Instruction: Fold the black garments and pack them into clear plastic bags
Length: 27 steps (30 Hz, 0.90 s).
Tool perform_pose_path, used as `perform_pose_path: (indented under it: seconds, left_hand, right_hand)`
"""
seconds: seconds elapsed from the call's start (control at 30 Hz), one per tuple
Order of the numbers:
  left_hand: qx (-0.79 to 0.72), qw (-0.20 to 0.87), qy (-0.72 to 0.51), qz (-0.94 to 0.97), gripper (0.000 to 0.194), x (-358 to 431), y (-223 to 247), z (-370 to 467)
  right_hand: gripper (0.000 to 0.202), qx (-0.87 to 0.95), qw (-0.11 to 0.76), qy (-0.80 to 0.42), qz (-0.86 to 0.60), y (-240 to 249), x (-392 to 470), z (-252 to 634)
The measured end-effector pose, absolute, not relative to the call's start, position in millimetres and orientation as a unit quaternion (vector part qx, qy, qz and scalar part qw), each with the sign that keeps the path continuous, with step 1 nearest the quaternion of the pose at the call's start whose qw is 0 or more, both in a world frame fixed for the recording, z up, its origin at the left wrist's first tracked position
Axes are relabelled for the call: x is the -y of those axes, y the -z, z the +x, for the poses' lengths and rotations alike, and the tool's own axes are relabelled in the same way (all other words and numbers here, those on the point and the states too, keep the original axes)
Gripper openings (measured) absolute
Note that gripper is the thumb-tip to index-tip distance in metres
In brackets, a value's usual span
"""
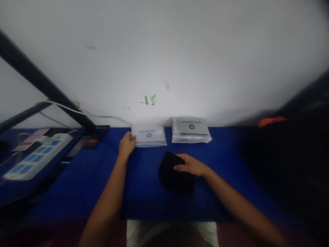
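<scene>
Left hand [127, 145] holds the near-left edge of the left bags [150, 137], thumb on top, in the head view; the right hand [194, 165] grips the black item [171, 173] by its right side, above the blue table [102, 178]. Right bags [191, 129] lie just beside the left ones, near the wall [205, 68]. A light pinch should suit the thin plastic, which could slide or crease; a broad grip would keep the soft-looking black item from drooping.

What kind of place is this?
Likely a packing workstation: a blue table, stacked plastic-sleeved packets by the wall, and a white power strip at left.
</scene>
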<state>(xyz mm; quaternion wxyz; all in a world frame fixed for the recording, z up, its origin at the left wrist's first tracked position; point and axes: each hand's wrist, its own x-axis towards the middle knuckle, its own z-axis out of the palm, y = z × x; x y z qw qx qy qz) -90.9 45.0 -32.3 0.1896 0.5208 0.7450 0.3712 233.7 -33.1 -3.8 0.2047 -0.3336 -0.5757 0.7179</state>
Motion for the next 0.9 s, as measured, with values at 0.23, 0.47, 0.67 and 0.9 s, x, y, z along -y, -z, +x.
perform_pose_path:
  seconds: [0.23,0.47,0.67,0.9]
  left_hand:
    - [-0.768,0.114,-0.312,0.547,0.043,-59.3,43.0,-73.2]
    - [-0.683,-0.044,-0.342,0.644,0.06,-30.3,23.1,-28.6]
    - [-0.457,0.122,-0.249,0.845,0.049,58.4,-2.1,50.4]
    - [-0.463,0.263,-0.233,0.813,0.019,61.6,-3.5,45.5]
  right_hand:
    - [0.035,0.559,0.178,-0.705,-0.399,16.1,18.1,242.4]
    - [0.033,0.584,0.137,-0.677,-0.426,19.5,6.9,253.8]
    - [0.037,0.577,0.175,-0.68,-0.417,8.0,6.5,257.1]
    - [0.067,0.628,0.164,-0.661,-0.377,9.3,32.7,297.6]
